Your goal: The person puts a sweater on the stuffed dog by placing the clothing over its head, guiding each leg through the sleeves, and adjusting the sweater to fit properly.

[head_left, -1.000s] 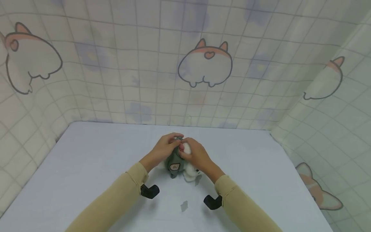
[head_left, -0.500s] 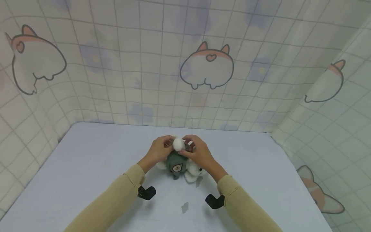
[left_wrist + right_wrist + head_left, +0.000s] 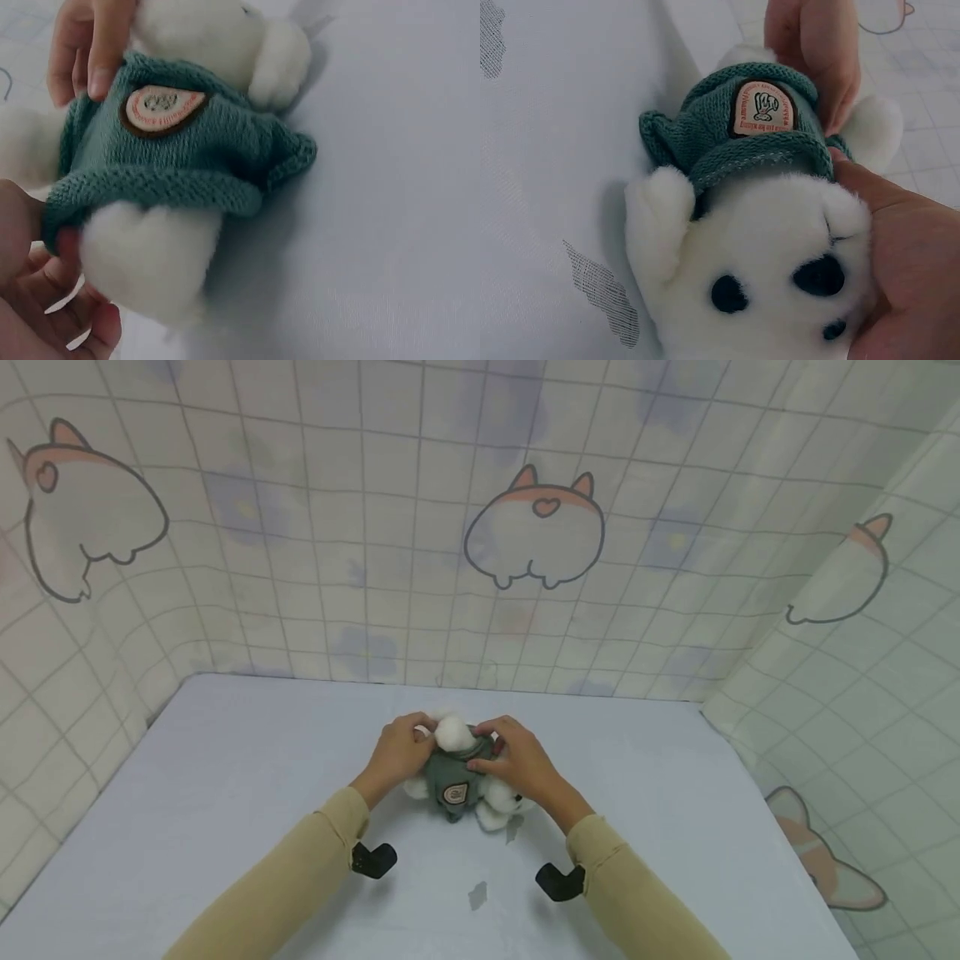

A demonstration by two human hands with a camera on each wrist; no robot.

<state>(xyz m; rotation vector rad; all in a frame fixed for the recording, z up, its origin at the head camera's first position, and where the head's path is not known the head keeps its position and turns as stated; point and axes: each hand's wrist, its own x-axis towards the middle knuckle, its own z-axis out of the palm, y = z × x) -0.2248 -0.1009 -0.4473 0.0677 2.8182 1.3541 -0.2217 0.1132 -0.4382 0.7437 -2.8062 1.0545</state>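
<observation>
A white plush dog (image 3: pixel 765 225) with dark eyes lies on its side on the table, its head toward the right in the head view. It wears a green knitted sweater (image 3: pixel 450 770) with an oval patch (image 3: pixel 163 109). My left hand (image 3: pixel 397 747) pinches the sweater's hem at the plush's lower end, beside a round white leg (image 3: pixel 154 255). My right hand (image 3: pixel 521 760) grips the sweater near the neck, thumb on the near side. In the right wrist view the right hand's palm lies along the plush head. One sleeve (image 3: pixel 292 154) hangs limp toward the table.
The white table (image 3: pixel 262 760) carries grey patches (image 3: pixel 477 895) near its front. A gridded curtain (image 3: pixel 337 527) with cartoon animals stands behind it and along both sides. Black wrist cameras (image 3: pixel 375 860) stick out below both sleeves.
My left hand has drawn to the left and slightly down, away from the right hand. The white end of the plush now shows between the hands, with the sweater hem spread around it.
</observation>
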